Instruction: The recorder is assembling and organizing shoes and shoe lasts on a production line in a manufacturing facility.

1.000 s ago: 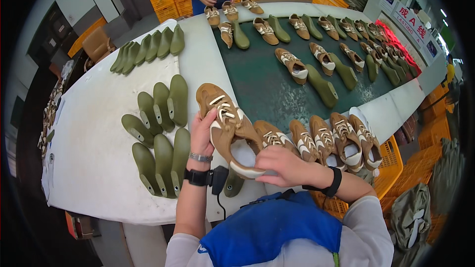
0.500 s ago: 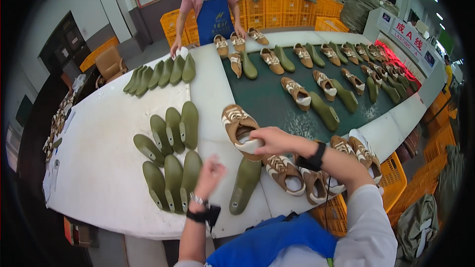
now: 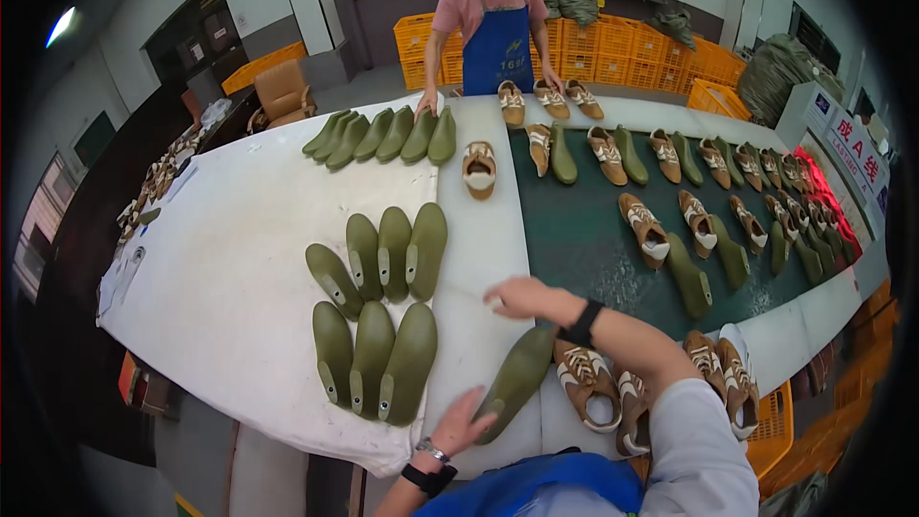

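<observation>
My left hand (image 3: pixel 462 424) is at the lower end of a green shoe last (image 3: pixel 519 378), its fingers against the edge and apparently closed on it. This last lies tilted on the white tabletop before me. My right hand (image 3: pixel 522 297) hovers just beyond the last's far end, fingers loosely bent and apart, holding nothing. A brown and white sneaker (image 3: pixel 479 170) stands alone farther up the white strip. Left of my hands, green lasts (image 3: pixel 407 364) lie in two rows on a white cloth. More brown sneakers (image 3: pixel 586 388) sit by my right forearm, which partly hides them.
Across the table a person in a blue apron (image 3: pixel 496 53) has one hand at a row of lasts (image 3: pixel 392 134) and the other near sneakers. A dark green belt (image 3: pixel 593 258) on the right carries sneakers paired with lasts. Orange crates (image 3: pixel 622 48) line the back.
The sneaker has left my right hand and stands farther away on the white strip. My left hand has come to the single last, which lies more tilted. The view has turned left.
</observation>
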